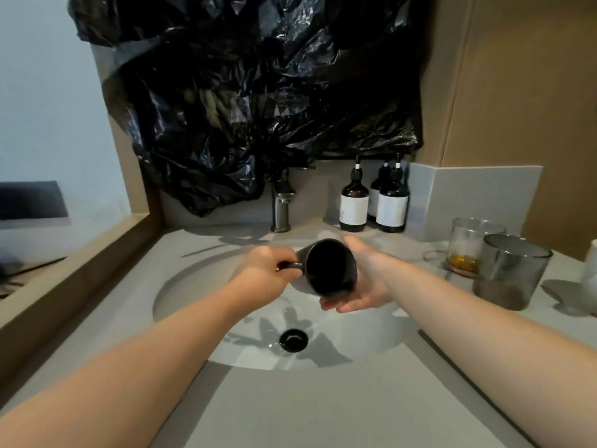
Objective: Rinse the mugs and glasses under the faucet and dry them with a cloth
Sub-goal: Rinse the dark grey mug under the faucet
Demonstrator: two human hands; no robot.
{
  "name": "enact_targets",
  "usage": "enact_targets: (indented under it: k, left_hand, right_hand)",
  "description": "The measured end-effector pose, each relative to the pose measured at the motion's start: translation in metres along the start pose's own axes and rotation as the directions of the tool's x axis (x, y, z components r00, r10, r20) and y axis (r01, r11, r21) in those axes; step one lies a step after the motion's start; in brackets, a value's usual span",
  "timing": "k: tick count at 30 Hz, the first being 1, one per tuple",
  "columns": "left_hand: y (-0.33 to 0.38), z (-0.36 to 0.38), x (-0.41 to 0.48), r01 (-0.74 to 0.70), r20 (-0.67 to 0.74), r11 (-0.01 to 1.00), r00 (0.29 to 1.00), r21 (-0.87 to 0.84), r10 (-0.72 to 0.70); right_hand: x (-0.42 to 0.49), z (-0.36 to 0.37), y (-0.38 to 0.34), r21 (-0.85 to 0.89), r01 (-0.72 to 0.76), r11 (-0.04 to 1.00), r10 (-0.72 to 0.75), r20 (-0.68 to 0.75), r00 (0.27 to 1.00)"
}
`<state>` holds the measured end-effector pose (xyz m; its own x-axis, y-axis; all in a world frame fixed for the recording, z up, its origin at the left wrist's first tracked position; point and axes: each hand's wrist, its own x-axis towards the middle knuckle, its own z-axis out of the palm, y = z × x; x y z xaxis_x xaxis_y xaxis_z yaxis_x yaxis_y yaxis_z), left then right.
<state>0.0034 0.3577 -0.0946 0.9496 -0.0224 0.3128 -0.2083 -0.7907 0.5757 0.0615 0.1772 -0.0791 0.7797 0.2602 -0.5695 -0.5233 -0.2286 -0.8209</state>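
Note:
A dark mug (329,268) is held tilted over the sink basin (193,286), its mouth facing me. My left hand (263,274) grips the mug's handle. My right hand (363,279) cups the mug's body from the right and below. The metal faucet (281,205) stands behind the basin, and I see no water running. On the counter to the right stand a clear glass (466,250) with a little amber liquid and a smoky grey glass (510,271).
Dark pump bottles (354,202) with white labels stand right of the faucet. A black drain plug (293,340) sits in the basin's bottom. Crumpled black plastic (258,92) covers the wall above. A white object (591,270) shows at the right edge.

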Motion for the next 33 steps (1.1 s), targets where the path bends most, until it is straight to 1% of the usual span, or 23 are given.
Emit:
enact_targets:
  k: [2,4,5,7,9,10,13,14,15,16,17,19,20,24,26,28,30,31,32,33]
  left_hand:
    - [-0.002,0.001,0.001,-0.015,0.036,0.998,0.999,0.054,0.013]
    - [-0.003,0.005,0.004,-0.019,0.083,0.993,0.996,0.12,0.009]
    - [-0.006,0.008,0.005,-0.04,0.111,0.98,0.994,0.193,0.019]
    - [-0.013,0.011,0.007,-0.107,0.154,0.924,0.987,0.367,0.053]
    - [-0.02,0.01,0.007,-0.178,0.129,0.866,0.983,0.468,0.132]
    - [-0.023,0.009,0.008,-0.21,0.116,0.847,0.978,0.488,0.176]
    - [-0.024,0.005,0.009,-0.224,0.055,0.82,0.972,0.526,0.23]
    - [-0.022,0.005,0.011,-0.269,0.054,0.782,0.956,0.562,0.29]
    - [-0.019,0.004,0.014,-0.34,0.065,0.713,0.921,0.613,0.384]
    - [-0.016,0.004,0.016,-0.389,0.088,0.645,0.89,0.658,0.448]
    - [-0.014,0.004,0.016,-0.424,0.125,0.585,0.868,0.691,0.481]
    - [-0.017,0.002,0.019,-0.493,0.143,0.512,0.804,0.704,0.578]
    - [-0.019,0.001,0.02,-0.513,0.138,0.502,0.782,0.697,0.608]
    - [-0.028,-0.002,0.017,-0.56,0.128,0.49,0.735,0.669,0.666]
    - [-0.03,-0.004,0.015,-0.569,0.109,0.488,0.717,0.661,0.688]
    - [-0.032,-0.005,0.015,-0.542,0.074,0.501,0.725,0.675,0.685]
    - [-0.027,-0.005,0.013,-0.495,0.037,0.58,0.78,0.647,0.624]
    - [-0.021,-0.005,0.01,-0.469,0.037,0.648,0.826,0.601,0.563]
    - [-0.018,-0.004,0.008,-0.416,0.067,0.723,0.886,0.552,0.458]
    - [-0.015,-0.003,0.006,-0.352,0.113,0.787,0.932,0.507,0.344]
  right_hand:
    - [0.009,-0.001,0.0,0.017,-0.005,1.0,0.005,-0.029,1.0]
    - [0.018,-0.004,0.001,0.036,0.025,0.999,-0.024,-0.025,0.999]
    - [0.022,-0.003,0.003,0.061,0.046,0.997,-0.045,-0.028,0.999]
    - [0.028,-0.001,0.007,0.109,0.092,0.99,-0.09,-0.027,0.996]
    - [0.028,0.002,0.011,0.164,0.129,0.978,-0.126,-0.027,0.992]
    - [0.026,0.002,0.012,0.189,0.153,0.97,-0.15,-0.025,0.988]
    - [0.02,0.001,0.014,0.241,0.249,0.938,-0.262,0.022,0.965]
    - [0.019,0.001,0.015,0.256,0.284,0.924,-0.305,0.046,0.951]
    - [0.018,0.0,0.015,0.26,0.321,0.911,-0.349,0.068,0.935]
    - [0.018,-0.002,0.014,0.26,0.355,0.898,-0.388,0.085,0.918]
    - [0.017,-0.003,0.014,0.252,0.385,0.888,-0.421,0.102,0.901]
    - [0.018,-0.008,0.012,0.233,0.43,0.872,-0.466,0.133,0.875]
    - [0.019,-0.01,0.011,0.239,0.441,0.865,-0.481,0.149,0.864]
    - [0.024,-0.013,0.011,0.294,0.467,0.834,-0.533,0.207,0.821]
    - [0.022,-0.013,0.011,0.325,0.455,0.829,-0.533,0.215,0.818]
    - [0.021,-0.013,0.012,0.352,0.432,0.83,-0.52,0.213,0.827]
    - [0.019,-0.012,0.014,0.368,0.376,0.85,-0.464,0.19,0.865]
    - [0.019,-0.011,0.014,0.367,0.33,0.87,-0.412,0.171,0.895]
    - [0.019,-0.011,0.014,0.342,0.276,0.898,-0.342,0.153,0.927]
    - [0.019,-0.011,0.014,0.293,0.209,0.933,-0.259,0.141,0.956]
